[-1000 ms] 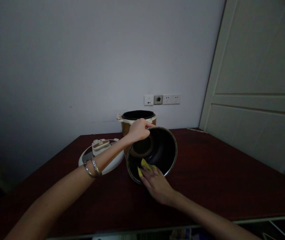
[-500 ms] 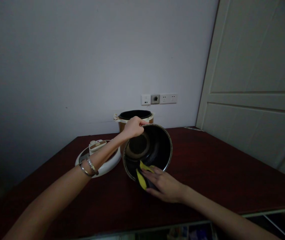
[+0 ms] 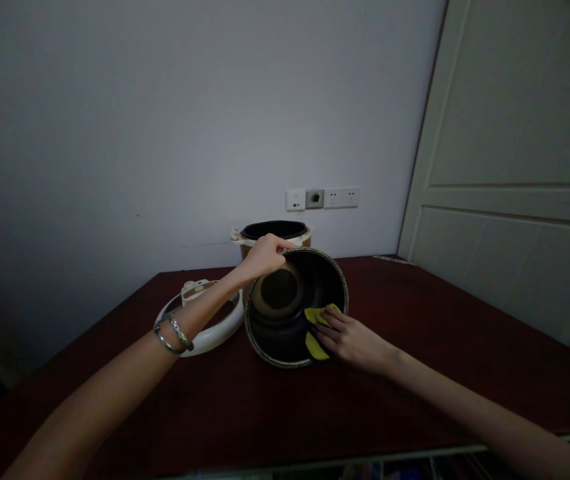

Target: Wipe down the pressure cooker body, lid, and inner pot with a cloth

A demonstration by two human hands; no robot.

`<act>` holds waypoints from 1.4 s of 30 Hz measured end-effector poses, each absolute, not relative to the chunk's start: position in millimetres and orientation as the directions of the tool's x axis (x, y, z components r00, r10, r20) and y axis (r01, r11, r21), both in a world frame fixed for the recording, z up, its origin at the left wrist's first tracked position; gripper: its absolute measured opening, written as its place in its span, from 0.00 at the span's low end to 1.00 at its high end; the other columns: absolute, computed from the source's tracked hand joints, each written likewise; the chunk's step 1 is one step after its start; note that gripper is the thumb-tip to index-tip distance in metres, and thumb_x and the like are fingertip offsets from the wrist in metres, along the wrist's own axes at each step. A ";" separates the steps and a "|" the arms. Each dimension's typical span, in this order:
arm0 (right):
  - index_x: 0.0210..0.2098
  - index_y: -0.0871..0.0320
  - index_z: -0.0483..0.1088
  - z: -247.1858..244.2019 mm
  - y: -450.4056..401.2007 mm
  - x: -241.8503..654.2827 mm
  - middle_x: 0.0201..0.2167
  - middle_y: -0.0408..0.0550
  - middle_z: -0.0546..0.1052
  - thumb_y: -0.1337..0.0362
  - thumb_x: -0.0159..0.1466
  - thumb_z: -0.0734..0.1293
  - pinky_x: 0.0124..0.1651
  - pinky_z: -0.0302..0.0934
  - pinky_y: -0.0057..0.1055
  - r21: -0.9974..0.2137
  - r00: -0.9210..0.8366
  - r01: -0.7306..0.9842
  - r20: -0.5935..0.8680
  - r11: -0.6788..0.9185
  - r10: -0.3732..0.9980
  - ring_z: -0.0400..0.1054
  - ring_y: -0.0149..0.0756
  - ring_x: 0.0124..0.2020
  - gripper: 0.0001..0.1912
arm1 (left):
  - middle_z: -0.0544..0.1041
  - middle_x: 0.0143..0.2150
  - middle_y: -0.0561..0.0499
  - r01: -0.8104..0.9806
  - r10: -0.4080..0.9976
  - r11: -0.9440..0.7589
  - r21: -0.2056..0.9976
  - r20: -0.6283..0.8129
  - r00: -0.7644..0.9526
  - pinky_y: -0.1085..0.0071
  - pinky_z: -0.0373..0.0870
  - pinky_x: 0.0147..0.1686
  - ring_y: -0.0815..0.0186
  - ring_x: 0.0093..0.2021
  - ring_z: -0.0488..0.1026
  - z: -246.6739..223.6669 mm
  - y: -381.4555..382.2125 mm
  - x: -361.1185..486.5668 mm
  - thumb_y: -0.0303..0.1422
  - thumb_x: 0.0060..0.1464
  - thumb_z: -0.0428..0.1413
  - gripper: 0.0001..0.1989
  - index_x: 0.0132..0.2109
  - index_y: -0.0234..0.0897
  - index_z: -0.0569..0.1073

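A dark round inner pot (image 3: pixel 277 337) is tilted so that its mouth faces me, low over the table. My left hand (image 3: pixel 267 255) grips its upper left rim, fingers closed over the edge. In my right hand (image 3: pixel 355 337) is a yellow and dark cloth (image 3: pixel 318 345), pressed against the inside of the pot at the lower right rim. Behind the pot stands the rice cooker body (image 3: pixel 247 251), its top uncovered and dark inside. To the left, partly behind my left forearm, lies a white cooker lid (image 3: pixel 219 335).
The dark red table (image 3: pixel 415 333) reaches back to a pale wall with a row of sockets (image 3: pixel 339 197). At the right stands a white panelled door (image 3: pixel 505 180). Below the table's front edge, blurred items show in a dark space.
My right hand and the cloth have moved up and to the right along the pot's rim. My left hand keeps its hold on the rim. The view has shifted slightly.
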State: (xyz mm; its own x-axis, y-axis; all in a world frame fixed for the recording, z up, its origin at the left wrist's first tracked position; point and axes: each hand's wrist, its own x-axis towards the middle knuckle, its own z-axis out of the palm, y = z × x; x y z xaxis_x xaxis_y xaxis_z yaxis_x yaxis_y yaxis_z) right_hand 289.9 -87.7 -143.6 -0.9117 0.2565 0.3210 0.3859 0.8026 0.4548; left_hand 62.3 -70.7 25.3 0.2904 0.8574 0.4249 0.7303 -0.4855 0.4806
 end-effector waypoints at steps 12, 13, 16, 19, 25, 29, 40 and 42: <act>0.56 0.67 0.64 -159.6 -94.9 280.7 0.50 0.64 0.73 0.74 0.65 0.57 0.54 0.59 0.50 0.466 -0.935 0.323 0.292 0.824 0.201 0.65 0.49 0.55 0.20 | 0.74 0.51 0.40 0.885 0.738 -0.457 0.089 0.593 0.322 0.60 0.68 0.48 0.56 0.49 0.73 -13.7 -100.7 39.9 0.36 0.56 0.51 0.22 0.57 0.34 0.64; 0.57 0.67 0.64 -160.6 -94.4 280.9 0.51 0.64 0.73 0.74 0.65 0.57 0.54 0.59 0.50 0.461 -0.934 0.324 0.297 0.826 0.200 0.65 0.49 0.55 0.20 | 0.74 0.50 0.41 0.886 0.733 -0.453 0.098 0.607 0.308 0.60 0.69 0.47 0.57 0.47 0.74 -19.4 -102.5 37.6 0.34 0.57 0.51 0.22 0.58 0.34 0.62; 0.56 0.67 0.64 -161.7 -94.3 281.3 0.51 0.64 0.73 0.74 0.65 0.57 0.54 0.59 0.51 0.456 -0.934 0.319 0.303 0.831 0.192 0.65 0.50 0.55 0.20 | 0.76 0.47 0.41 0.890 0.709 -0.434 0.137 0.662 0.244 0.61 0.70 0.43 0.57 0.42 0.76 -32.7 -105.8 31.7 0.34 0.57 0.50 0.23 0.59 0.34 0.59; 0.56 0.67 0.64 -162.5 -96.6 280.0 0.51 0.64 0.72 0.75 0.65 0.57 0.53 0.59 0.52 0.462 -0.933 0.321 0.302 0.827 0.194 0.65 0.52 0.55 0.20 | 0.77 0.47 0.42 0.851 0.660 -0.501 0.155 0.705 0.260 0.63 0.70 0.44 0.59 0.43 0.76 -37.5 -104.4 27.9 0.30 0.57 0.49 0.19 0.56 0.34 0.65; 0.58 0.69 0.62 -165.5 -105.9 264.7 0.53 0.63 0.71 0.74 0.65 0.56 0.52 0.61 0.51 0.440 -0.923 0.344 0.321 0.829 0.213 0.64 0.53 0.54 0.21 | 0.79 0.43 0.47 0.757 0.612 -0.604 0.249 0.753 0.241 0.69 0.69 0.45 0.64 0.43 0.75 -20.0 -89.5 33.9 0.24 0.53 0.51 0.15 0.47 0.35 0.75; 0.58 0.70 0.61 -165.0 -114.3 243.9 0.53 0.63 0.71 0.75 0.65 0.55 0.51 0.62 0.48 0.387 -0.905 0.362 0.364 0.848 0.220 0.65 0.51 0.54 0.22 | 0.80 0.41 0.48 0.791 0.639 -0.570 0.221 0.724 0.258 0.69 0.69 0.45 0.64 0.42 0.76 -0.2 -76.9 41.6 0.25 0.51 0.54 0.14 0.45 0.35 0.77; 0.60 0.71 0.59 -163.3 -130.5 190.4 0.55 0.63 0.69 0.66 0.65 0.60 0.55 0.60 0.44 0.032 -0.815 0.446 0.428 0.894 0.391 0.65 0.50 0.53 0.25 | 0.79 0.45 0.45 0.821 0.687 -0.570 -0.015 0.540 0.487 0.67 0.66 0.45 0.59 0.46 0.75 29.0 -59.0 53.6 0.29 0.53 0.56 0.15 0.48 0.41 0.77; 0.62 0.68 0.57 -156.3 -133.9 189.3 0.58 0.61 0.66 0.56 0.66 0.60 0.58 0.56 0.44 -0.158 -0.781 0.455 0.402 0.876 0.478 0.60 0.50 0.57 0.30 | 0.80 0.44 0.45 0.817 0.706 -0.577 0.006 0.507 0.495 0.67 0.66 0.44 0.59 0.44 0.75 30.9 -56.5 57.8 0.30 0.52 0.57 0.16 0.49 0.40 0.76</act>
